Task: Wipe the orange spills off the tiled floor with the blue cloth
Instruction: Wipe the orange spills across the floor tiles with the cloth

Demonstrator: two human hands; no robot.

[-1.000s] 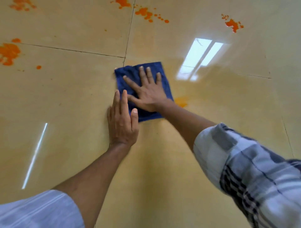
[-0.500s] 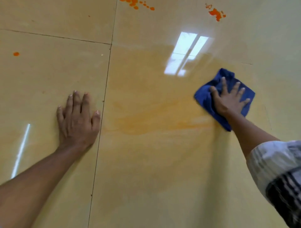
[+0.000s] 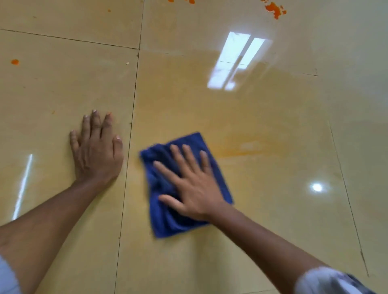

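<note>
The blue cloth (image 3: 165,212) lies crumpled on the glossy beige tiled floor (image 3: 273,209), just right of a tile joint. My right hand (image 3: 193,186) presses flat on it with fingers spread. My left hand (image 3: 95,151) rests flat on the bare tile to the left of the joint, palm down, holding nothing. A faint orange smear (image 3: 241,150) streaks the tile to the right of the cloth. Bright orange spills remain at the far top right (image 3: 274,9), at the top edge (image 3: 190,1), and as a small dot at far left (image 3: 14,62).
Dark grout lines (image 3: 131,130) divide the large tiles. A window reflection (image 3: 237,60) and a light spot (image 3: 317,187) glare on the wet floor. My checked sleeve (image 3: 331,281) shows at the bottom right.
My right hand has swept the cloth from the right back toward the left and nearer me, beside my left hand. The left hand stays planted on the floor.
</note>
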